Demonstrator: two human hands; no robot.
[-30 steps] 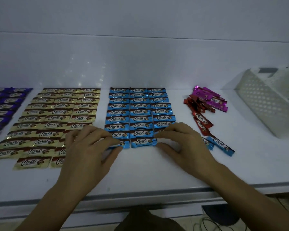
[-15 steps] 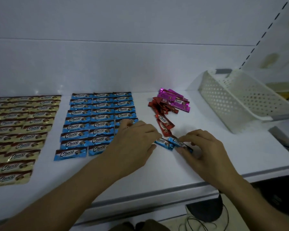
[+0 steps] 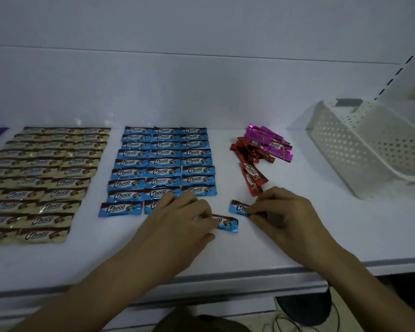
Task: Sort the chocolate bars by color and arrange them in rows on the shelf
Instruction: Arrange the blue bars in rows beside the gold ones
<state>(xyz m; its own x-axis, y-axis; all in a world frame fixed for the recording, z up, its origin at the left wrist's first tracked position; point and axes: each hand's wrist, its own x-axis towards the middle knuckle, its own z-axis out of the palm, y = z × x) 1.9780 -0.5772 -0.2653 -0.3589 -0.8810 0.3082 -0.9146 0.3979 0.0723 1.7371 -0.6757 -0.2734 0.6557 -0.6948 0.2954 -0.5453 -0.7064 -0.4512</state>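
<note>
one blue bar point(image 3: 227, 224) pinched in left hand point(image 3: 180, 219), another blue bar point(image 3: 237, 207) in right hand point(image 3: 282, 212).

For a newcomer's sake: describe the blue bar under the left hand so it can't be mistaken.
On the white shelf, find the middle block of blue bars. Off its near right corner lie two loose ones. Yours is the bar nearer the shelf edge, left end under the left hand; the right hand holds the other bar.

Blue Choco bars point(image 3: 162, 161) ran in rows, gold Choco bars point(image 3: 46, 173) beside them; red bars point(image 3: 250, 174), magenta bars point(image 3: 271, 142), white perforated basket point(image 3: 359, 149).
</note>
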